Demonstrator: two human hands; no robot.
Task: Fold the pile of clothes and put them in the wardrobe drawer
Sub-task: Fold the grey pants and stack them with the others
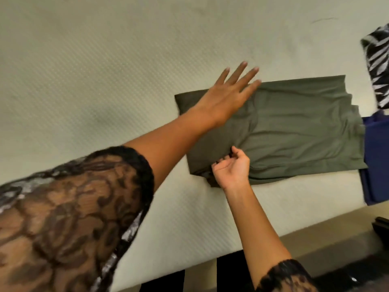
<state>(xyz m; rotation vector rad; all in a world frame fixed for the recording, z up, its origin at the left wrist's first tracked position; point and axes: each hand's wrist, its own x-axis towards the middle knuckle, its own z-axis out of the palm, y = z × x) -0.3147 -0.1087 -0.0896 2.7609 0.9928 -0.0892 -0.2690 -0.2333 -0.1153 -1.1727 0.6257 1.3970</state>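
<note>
A pale, textured mattress fills most of the view. On its right half the olive-green garment lies flat, folded into a rough rectangle. Its right end overlaps a dark blue cloth, and a black-and-white zebra-print cloth lies beyond that at the frame's edge. The left hand, its grip fully open with fingers straight and spread, is at the garment's far left corner. The right hand pinches the garment's near edge in a curled grip.
</note>
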